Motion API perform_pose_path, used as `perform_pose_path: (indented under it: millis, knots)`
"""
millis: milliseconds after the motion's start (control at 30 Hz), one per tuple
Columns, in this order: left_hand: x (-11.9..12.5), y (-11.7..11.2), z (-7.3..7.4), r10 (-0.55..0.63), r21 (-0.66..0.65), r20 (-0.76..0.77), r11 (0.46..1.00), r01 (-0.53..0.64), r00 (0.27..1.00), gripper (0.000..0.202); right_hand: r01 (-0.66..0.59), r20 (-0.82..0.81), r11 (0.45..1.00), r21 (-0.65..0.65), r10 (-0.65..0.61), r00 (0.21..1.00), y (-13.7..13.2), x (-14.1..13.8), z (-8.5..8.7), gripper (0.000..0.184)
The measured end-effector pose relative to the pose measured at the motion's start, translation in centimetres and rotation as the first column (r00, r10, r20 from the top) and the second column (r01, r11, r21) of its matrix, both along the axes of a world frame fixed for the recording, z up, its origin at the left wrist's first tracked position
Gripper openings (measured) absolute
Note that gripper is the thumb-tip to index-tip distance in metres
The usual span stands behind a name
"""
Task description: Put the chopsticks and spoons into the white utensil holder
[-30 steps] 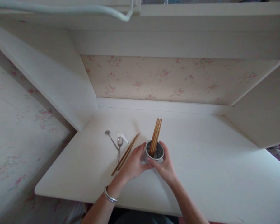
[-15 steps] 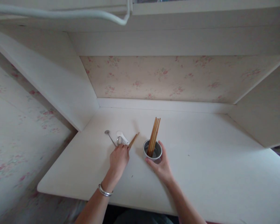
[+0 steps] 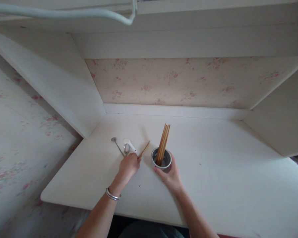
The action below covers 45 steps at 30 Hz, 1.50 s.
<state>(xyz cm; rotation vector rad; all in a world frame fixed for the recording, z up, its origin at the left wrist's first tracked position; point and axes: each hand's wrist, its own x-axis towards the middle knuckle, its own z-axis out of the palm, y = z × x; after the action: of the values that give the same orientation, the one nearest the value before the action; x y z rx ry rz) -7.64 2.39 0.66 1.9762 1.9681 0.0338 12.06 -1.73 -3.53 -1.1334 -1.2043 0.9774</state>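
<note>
My right hand (image 3: 171, 173) is wrapped round a metal cup (image 3: 168, 167) that stands on the white desktop. Several wooden chopsticks (image 3: 163, 142) lean upright inside the cup. To the left, my left hand (image 3: 129, 164) is closed on chopsticks (image 3: 145, 148), whose tips point up and right toward the cup; how many it holds I cannot tell. Just beyond that hand lie a long-handled metal spoon (image 3: 114, 139), a white spoon (image 3: 130, 145) and a metal piece with a ring-shaped end (image 3: 126, 148). My fingers hide the near ends of some of these.
The white desktop (image 3: 213, 185) runs back to a low ledge and flowered wallpaper (image 3: 173, 82). White side panels (image 3: 64, 86) rise left and right. Overhead are a shelf (image 3: 188, 43) and a white cable (image 3: 64, 14).
My left hand has shifted slightly right, and the chopsticks in it have turned so they look like a narrower bundle. My right hand still holds the cup in place.
</note>
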Motion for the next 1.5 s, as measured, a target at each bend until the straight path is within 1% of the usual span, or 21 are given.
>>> perform_pose_path:
  millis: [133,233,300,367,400,467,500,567,633,700,733,767,833,967,1067,1167,1300,1500]
  knots:
    - [0.0,0.0,0.1,0.007,-0.021,0.041,1.0,-0.006,0.999,0.028,-0.01,-0.043,1.0,0.01,0.011,0.999,0.0,-0.1,0.3,0.08]
    - [-0.4,0.0,0.4,0.016,-0.017,0.104,1.0,-0.014,0.994,0.026,0.006,-0.041,1.0,0.003,-0.006,0.999,0.0,-0.1,0.1,0.081]
    - [-0.8,0.0,1.0,-0.011,0.02,0.198,1.0,0.007,0.98,0.025,0.014,-0.043,1.0,0.0,-0.014,0.999,0.1,0.0,0.0,0.081]
    - [-1.1,0.1,2.2,-0.056,0.078,0.336,0.996,0.031,0.94,0.026,0.0,-0.043,1.0,0.0,0.0,0.999,0.1,0.0,-0.1,0.081]
    - [-1.3,0.1,2.9,-0.075,0.11,0.412,0.993,0.032,0.908,0.027,-0.012,-0.043,1.0,0.002,0.012,0.999,0.1,0.0,-0.1,0.08]
    - [-1.3,0.2,5.0,-0.097,0.172,0.567,0.985,-0.002,0.818,0.029,-0.024,-0.045,1.0,0.009,0.025,0.999,0.1,0.0,-0.2,0.08]
    - [-1.2,0.3,6.2,-0.104,0.193,0.64,0.981,-0.029,0.762,0.03,-0.021,-0.047,1.0,0.012,0.022,0.999,0.1,-0.1,-0.2,0.08]
    - [-0.6,0.5,8.6,-0.109,0.215,0.774,0.972,-0.097,0.623,0.032,-0.003,-0.055,1.0,0.016,0.004,0.999,0.1,-0.1,-0.2,0.081]
    - [0.3,0.8,10.8,-0.131,0.244,0.848,0.956,-0.159,0.514,0.033,0.009,-0.062,1.0,0.017,-0.008,0.998,0.2,-0.1,-0.2,0.081]
    - [1.5,1.5,12.2,-0.186,0.295,0.87,0.939,-0.179,0.456,0.032,0.001,-0.072,1.0,0.018,0.001,0.997,0.1,-0.1,-0.1,0.08]
    - [2.2,1.9,12.6,-0.216,0.32,0.868,0.931,-0.173,0.446,0.032,-0.006,-0.076,1.0,0.018,0.007,0.997,0.1,-0.1,0.0,0.08]
    - [2.8,2.4,12.7,-0.24,0.341,0.861,0.926,-0.16,0.448,0.031,-0.011,-0.078,1.0,0.019,0.012,0.997,0.1,-0.2,0.1,0.08]
    - [3.9,3.3,12.2,-0.264,0.362,0.837,0.924,-0.125,0.479,0.03,-0.011,-0.078,1.0,0.018,0.012,0.997,0.1,-0.2,0.3,0.079]
    - [5.0,4.3,9.6,-0.266,0.357,0.78,0.933,-0.054,0.567,0.029,0.011,-0.078,1.0,0.026,-0.009,0.997,0.0,-0.3,0.5,0.079]
    - [5.3,4.2,7.6,-0.266,0.355,0.748,0.935,-0.027,0.608,0.028,0.003,-0.083,0.999,0.035,0.0,0.997,0.0,-0.3,0.3,0.081]
    - [5.4,3.8,6.3,-0.276,0.348,0.713,0.937,0.018,0.645,0.027,-0.021,-0.088,0.999,0.031,0.024,0.996,0.1,-0.2,0.0,0.081]
    - [5.4,3.2,5.5,-0.305,0.342,0.678,0.936,0.08,0.668,0.028,-0.026,-0.081,0.999,0.032,0.029,0.996,0.1,-0.1,-0.2,0.081]
    - [5.4,2.4,5.3,-0.32,0.35,0.635,0.931,0.108,0.703,0.03,-0.017,-0.047,0.999,0.034,0.019,0.999,0.1,0.0,0.0,0.08]
